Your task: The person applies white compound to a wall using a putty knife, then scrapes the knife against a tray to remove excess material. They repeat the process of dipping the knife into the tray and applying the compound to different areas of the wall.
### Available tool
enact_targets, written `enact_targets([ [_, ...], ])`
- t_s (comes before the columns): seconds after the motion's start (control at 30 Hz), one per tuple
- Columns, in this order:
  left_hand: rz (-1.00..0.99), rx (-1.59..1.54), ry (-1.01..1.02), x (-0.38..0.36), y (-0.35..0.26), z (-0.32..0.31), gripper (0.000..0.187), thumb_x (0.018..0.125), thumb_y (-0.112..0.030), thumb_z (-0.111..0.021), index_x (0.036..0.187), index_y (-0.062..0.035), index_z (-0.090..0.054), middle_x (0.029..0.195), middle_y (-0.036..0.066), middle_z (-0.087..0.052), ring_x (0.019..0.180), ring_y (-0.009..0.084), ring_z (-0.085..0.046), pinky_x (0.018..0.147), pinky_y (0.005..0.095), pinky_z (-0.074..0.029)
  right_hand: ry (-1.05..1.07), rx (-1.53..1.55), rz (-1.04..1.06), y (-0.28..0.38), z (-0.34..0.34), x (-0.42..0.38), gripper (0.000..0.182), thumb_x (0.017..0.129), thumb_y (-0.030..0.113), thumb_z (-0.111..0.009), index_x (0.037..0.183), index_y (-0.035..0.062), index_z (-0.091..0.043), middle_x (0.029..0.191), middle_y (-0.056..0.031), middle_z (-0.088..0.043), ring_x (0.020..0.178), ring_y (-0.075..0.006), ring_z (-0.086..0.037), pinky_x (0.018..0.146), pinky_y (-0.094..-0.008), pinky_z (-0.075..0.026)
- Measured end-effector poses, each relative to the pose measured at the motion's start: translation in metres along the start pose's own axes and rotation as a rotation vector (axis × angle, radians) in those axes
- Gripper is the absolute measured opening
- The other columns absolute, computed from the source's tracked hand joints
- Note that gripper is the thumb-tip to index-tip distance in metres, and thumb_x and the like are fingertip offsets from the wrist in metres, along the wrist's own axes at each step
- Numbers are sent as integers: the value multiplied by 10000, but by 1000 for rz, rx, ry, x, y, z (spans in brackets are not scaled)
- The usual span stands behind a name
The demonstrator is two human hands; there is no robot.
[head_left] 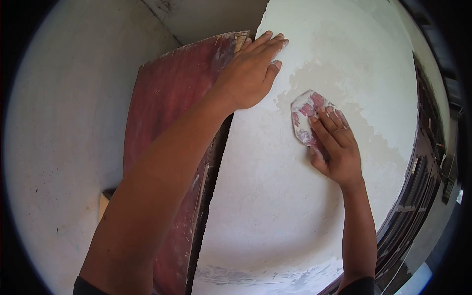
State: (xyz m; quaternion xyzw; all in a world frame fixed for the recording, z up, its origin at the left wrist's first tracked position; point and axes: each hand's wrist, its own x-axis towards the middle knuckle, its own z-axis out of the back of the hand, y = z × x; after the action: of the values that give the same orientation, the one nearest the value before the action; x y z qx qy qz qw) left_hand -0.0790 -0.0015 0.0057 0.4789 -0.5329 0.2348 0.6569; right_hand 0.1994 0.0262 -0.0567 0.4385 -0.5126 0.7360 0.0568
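Against the white, patchy wall [275,196], my right hand [337,142] presses a flat, whitish sheet with reddish patches [302,114], which looks like sandpaper. Its fingers lie over the sheet's right part, and the thumb is at its lower edge. My left hand [253,69] is higher up and to the left, fingers stretched out, resting at the wall's left edge beside the top of a reddish-brown wooden panel [172,98]. Nothing shows in the left hand. Greyish bare patches [319,76] surround the sheet on the wall.
A pale wall [64,123] stands on the left. A dark gap runs between the wooden panel and the white wall. At the far right are dark window bars or slats [418,187]. A small light-coloured object [103,204] shows behind my left forearm.
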Motion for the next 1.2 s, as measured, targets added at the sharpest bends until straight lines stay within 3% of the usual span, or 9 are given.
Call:
enact_targets([
  [0.43,6,-22,1,0,-1,0,477,1044,-222,-462,1481,-35,-431,1548,146,-429,1508,311,-269,1233,452,-206,-94,-9,22,-9,5,-3,555,730,175,-694,1266,34,-654,1332,-193,-618,1247,-394,-580,1103,-539,-429],
  [0.5,9,-13,2,0,-1,0,476,1043,-221,-460,1481,-34,-431,1545,144,-434,1506,311,-273,1231,461,-205,-19,-32,9,-2,4,5,511,785,190,-620,1261,11,-675,1359,-191,-619,1285,-380,-569,1122,-500,-411],
  [0.63,3,-6,-2,0,-2,1,474,1044,-222,-456,1478,-34,-434,1547,141,-432,1506,312,-274,1232,467,-202,-11,25,27,-8,8,-9,552,729,162,-693,1268,45,-656,1335,-188,-619,1258,-390,-573,1110,-548,-420],
  [0.77,0,13,0,0,-2,1,472,1042,-214,-462,1478,-34,-434,1548,147,-428,1505,308,-276,1233,470,-200,-91,41,4,-2,4,-5,566,726,145,-717,1282,63,-650,1337,-178,-620,1261,-383,-571,1117,-539,-417],
  [0.87,-8,15,-24,0,-1,-1,461,1038,-219,-463,1458,-29,-456,1538,140,-446,1488,308,-308,1232,473,-217,5,31,68,12,-3,12,554,732,169,-731,1274,73,-662,1357,-171,-611,1259,-381,-579,1112,-522,-429],
  [1.2,-5,23,-8,1,0,-1,466,1042,-211,-468,1471,-29,-442,1548,133,-434,1501,305,-286,1228,448,-219,-64,37,40,6,1,-2,566,730,196,-680,1277,52,-655,1374,-163,-601,1255,-370,-580,1106,-534,-429],
])
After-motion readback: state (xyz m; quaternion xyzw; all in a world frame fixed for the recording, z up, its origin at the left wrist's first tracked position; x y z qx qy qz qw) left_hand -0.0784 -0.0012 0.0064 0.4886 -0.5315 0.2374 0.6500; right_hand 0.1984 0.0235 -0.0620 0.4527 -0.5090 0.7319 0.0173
